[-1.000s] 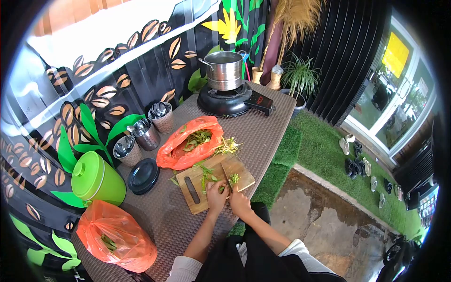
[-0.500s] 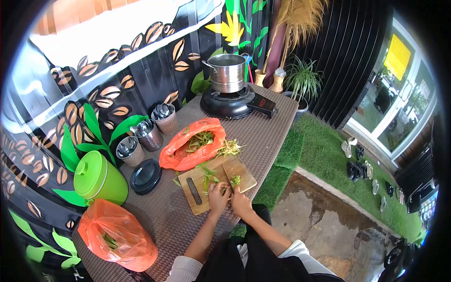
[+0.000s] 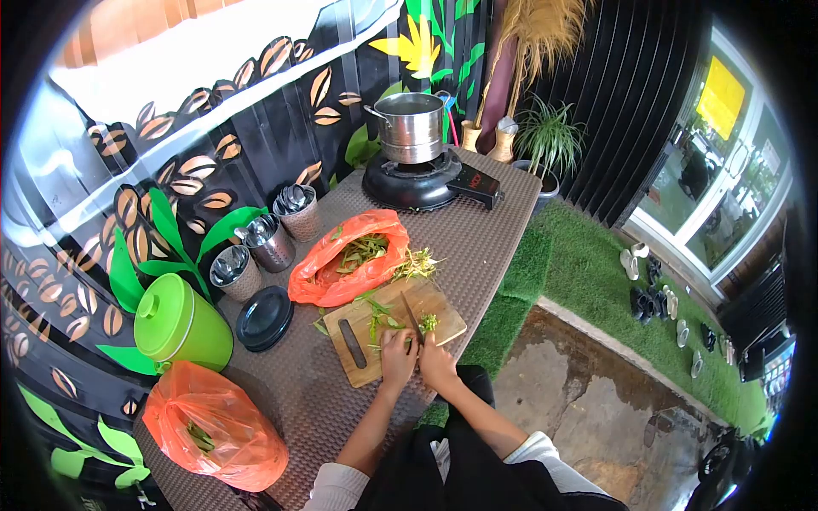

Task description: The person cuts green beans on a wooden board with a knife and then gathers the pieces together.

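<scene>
Right grip (image 3: 437, 364) still on knife (image 3: 411, 312), left grip (image 3: 398, 354) beside it, little changed

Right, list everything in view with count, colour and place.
Table: one, brown, centre
Cutting board: one, wood-brown, on table
Knife: one, dark, on cutting board
Greens: uncounted, green, on cutting board
Open bag: one, orange, beyond cutting board
Tied bag: one, orange, near left
Stove: one, black, table's far end
Pot: one, silver, on stove
Cutlery cups: three, two brownish, one silver, table's left side
Dishes: uncounted, black, by cutlery cups
Lidded container: one, green, left
Potted plant: one, green, beyond table
Door: white-framed, right
Shoes: several, black and pale, near door
Left hand: one, bare, at greens
Right hand: one, bare, gripping knife
</scene>
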Tool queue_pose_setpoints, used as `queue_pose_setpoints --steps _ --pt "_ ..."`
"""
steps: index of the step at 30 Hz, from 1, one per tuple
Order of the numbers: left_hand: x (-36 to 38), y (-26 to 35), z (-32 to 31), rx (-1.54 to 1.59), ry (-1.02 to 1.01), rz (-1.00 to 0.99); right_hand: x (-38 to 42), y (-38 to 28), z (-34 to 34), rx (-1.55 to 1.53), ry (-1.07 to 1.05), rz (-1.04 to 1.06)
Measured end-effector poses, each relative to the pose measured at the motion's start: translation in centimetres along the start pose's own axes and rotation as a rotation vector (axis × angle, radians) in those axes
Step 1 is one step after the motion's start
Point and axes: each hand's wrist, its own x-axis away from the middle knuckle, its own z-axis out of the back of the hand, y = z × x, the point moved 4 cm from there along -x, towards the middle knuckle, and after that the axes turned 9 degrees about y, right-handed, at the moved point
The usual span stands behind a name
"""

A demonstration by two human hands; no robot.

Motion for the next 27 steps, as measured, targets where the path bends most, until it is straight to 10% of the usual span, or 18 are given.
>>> queue_pose_setpoints --steps 27 --pt "-0.8 0.6 0.5 0.089 0.033 0.102 1.2 -0.9 0.0 0.013 -0.053 -0.028"
